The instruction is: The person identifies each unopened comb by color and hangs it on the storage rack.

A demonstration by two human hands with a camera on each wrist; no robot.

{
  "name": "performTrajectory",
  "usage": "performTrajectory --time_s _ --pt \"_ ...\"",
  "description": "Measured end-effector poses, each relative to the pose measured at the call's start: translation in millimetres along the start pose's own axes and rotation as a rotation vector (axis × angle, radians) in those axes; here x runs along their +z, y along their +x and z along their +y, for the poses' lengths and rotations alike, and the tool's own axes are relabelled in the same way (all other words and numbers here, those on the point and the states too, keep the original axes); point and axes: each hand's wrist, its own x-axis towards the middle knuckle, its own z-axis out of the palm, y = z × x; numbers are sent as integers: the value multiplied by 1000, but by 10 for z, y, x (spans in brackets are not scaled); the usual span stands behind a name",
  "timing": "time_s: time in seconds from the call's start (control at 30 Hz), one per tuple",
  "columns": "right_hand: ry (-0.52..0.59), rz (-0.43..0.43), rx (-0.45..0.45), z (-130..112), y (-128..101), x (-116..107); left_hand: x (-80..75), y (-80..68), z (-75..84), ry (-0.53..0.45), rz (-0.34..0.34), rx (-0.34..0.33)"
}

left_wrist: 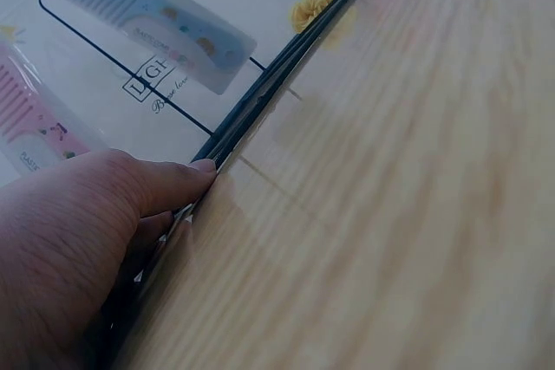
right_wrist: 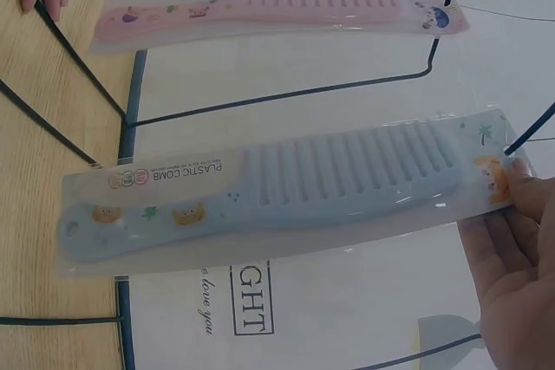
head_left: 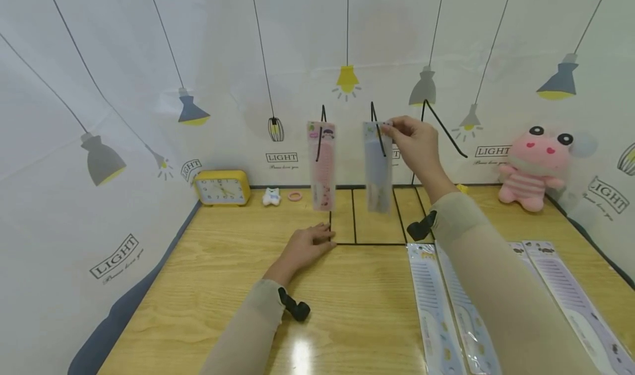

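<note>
My right hand [head_left: 416, 143] pinches the top corner of a packaged blue comb [right_wrist: 347, 179] between thumb and fingers. The comb's pack hangs on the middle hook of a black wire rack [head_left: 369, 244], the hook passing through its top. To its left a packaged pink comb [head_left: 323, 165] hangs from another hook. Low at the rack's front left corner, my left hand [head_left: 305, 251] holds the base wire, thumb on the near side and fingers behind. The rack's right hook [head_left: 446, 129] carries no comb.
Several packaged combs, blue [head_left: 431, 309] and purple [head_left: 570, 292], lie on the table at right, partly hidden by my right sleeve. Along the back are a yellow clock [head_left: 221, 188], a small white figure [head_left: 271, 197], a pink ring [head_left: 295, 196] and a pink plush frog [head_left: 536, 168].
</note>
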Motion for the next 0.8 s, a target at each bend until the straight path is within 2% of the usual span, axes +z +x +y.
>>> performTrajectory --time_s 0.43,0.67,0.8 --pt "-72 23 51 -38 92 38 -17 -26 19 2 8 -6" --pt "-141 22 94 45 -32 -24 -9 -7 1 3 6 6" --pt "-119 15 142 148 -161 -86 2 -3 -5 4 4 3"
